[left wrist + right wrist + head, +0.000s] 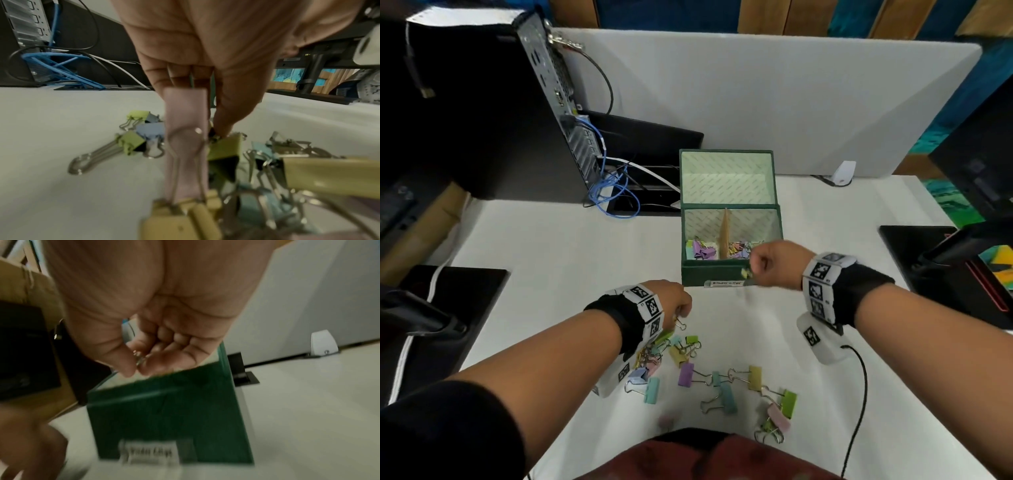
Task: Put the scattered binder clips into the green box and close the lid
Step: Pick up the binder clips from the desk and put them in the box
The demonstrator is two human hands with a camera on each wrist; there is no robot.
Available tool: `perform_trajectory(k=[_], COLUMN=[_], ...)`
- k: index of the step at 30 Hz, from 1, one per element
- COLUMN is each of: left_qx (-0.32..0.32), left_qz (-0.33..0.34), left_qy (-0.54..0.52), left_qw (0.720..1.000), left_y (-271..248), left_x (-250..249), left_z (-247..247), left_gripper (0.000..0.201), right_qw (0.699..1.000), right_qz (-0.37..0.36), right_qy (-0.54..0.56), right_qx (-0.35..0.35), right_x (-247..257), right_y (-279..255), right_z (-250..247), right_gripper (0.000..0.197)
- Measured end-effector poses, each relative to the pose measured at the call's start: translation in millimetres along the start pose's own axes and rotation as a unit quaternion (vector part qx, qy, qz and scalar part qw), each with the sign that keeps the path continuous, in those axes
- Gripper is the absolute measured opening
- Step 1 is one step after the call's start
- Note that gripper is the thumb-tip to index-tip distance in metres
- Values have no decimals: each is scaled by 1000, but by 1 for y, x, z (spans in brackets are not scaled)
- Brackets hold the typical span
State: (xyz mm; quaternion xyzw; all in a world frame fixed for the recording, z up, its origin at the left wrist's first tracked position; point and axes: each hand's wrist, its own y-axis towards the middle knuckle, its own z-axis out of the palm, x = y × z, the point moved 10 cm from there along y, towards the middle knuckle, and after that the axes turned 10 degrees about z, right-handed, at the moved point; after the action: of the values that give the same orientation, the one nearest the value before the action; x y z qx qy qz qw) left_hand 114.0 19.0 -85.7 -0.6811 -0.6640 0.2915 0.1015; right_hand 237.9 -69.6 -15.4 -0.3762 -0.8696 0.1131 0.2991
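Note:
The green box [722,274] stands in the middle of the white table with its lid [727,178] upright and open. Pastel clips lie in both compartments, split by a brown divider [725,233]. My right hand [758,263] hovers at the box's front right rim, pinching a small yellow-green binder clip [746,273]; in the right wrist view a metal wire [139,360] shows between thumb and fingers. My left hand [681,303] reaches down into the scattered binder clips [719,387] and pinches one by its wire handle [680,323]. A pink clip [186,129] hangs blurred before the left wrist camera.
A computer tower [482,102] with blue cables [613,192] stands at the back left. Black monitor bases sit left [448,308] and right [928,260]. A white partition [791,102] closes the back, with a small white device [844,173] beside it. A black cable [859,394] runs near my right wrist.

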Motion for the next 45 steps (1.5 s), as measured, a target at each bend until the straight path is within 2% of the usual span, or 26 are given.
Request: perform_trajectory(k=[2, 4, 7, 11, 14, 17, 21, 24, 28, 32, 36, 39, 41, 43, 45], left_qx=[-2, 1, -1, 3, -14, -53, -173, -256, -330, -307, -312, -310, -272, -189, -117], left_qz=[-1, -3, -13, -14, -15, -12, 11, 25, 6, -15, -21, -41, -83, -117, -136], left_qy=[1, 1, -4, -19, -59, -88, -148, -158, -212, -218, -238, -250, -225, -179, -154], left_qw=[1000, 1000, 1000, 1000, 998, 995, 974, 953, 920, 926, 919, 916, 932, 958, 972], left_y=[2, 4, 6, 7, 6, 2, -1, 4, 17, 21, -3, -28, -39, -42, -48], left_x=[-2, -3, -1, 0, 2, 2, -14, -29, -35, -28, -1, 29, 49, 62, 71], left_z=[0, 0, 0, 4, 3, -13, -74, -124, -157, -147, -122, -97, -72, -41, -13], left_gripper=[31, 29, 29, 36, 26, 20, 18, 14, 12, 29, 14, 14, 21, 31, 48], right_qw=[994, 984, 979, 986, 995, 993, 965, 956, 964, 978, 986, 985, 977, 963, 943], right_qz=[14, 26, 24, -18, -52, -74, -40, -32, -7, 4, -42, -75, -102, -143, -184], right_qy=[66, 118, 140, 91, 20, -85, -180, -192, -178, -143, -127, -126, -150, -187, -232], right_qx=[-83, -134, -144, -142, -88, 32, 185, 220, 199, 154, 95, 91, 107, 128, 150], right_x=[0, -2, -5, -1, 2, -1, -18, -21, -28, -31, -14, 9, 27, 45, 60], right_y=[5, 8, 11, 4, -7, -17, -32, -38, -35, -29, -24, -23, -23, -25, -27], right_z=[-32, -48, -44, -28, -7, 33, 91, 110, 109, 96, 78, 78, 89, 106, 125], right_gripper=[26, 17, 17, 15, 10, 12, 30, 36, 32, 27, 24, 27, 32, 41, 51])
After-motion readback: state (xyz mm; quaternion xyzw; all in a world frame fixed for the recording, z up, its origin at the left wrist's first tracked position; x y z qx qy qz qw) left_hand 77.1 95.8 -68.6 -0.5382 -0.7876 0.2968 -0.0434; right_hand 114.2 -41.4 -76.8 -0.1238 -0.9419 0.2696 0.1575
